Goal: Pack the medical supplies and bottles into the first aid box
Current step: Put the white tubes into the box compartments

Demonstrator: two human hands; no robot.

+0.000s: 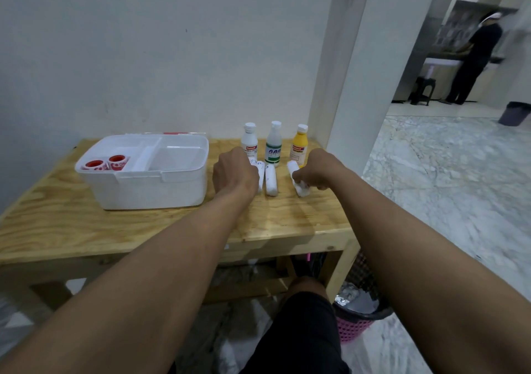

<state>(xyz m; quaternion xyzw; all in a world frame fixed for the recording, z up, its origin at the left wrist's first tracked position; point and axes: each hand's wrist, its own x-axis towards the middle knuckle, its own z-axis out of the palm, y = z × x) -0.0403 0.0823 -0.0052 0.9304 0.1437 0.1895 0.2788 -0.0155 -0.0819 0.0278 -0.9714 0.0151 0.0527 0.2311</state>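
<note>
White and wrapped, the rightmost gauze roll (293,168) lies on the wooden table (86,230), and the right hand (319,169) curls its fingers round it, both ends sticking out. Just left of that hand the middle gauze roll (271,182) lies free. The left hand (234,172) covers most of the leftmost gauze roll (261,176). Its fingers are hidden behind the back of the hand, so I cannot tell its hold. Beyond both hands stand a white bottle (249,143), a clear bottle (273,149) and a yellow bottle (300,146). Left of the left hand sits the open first aid box (149,189), with two red tape rolls (94,165) in its left compartment.
</note>
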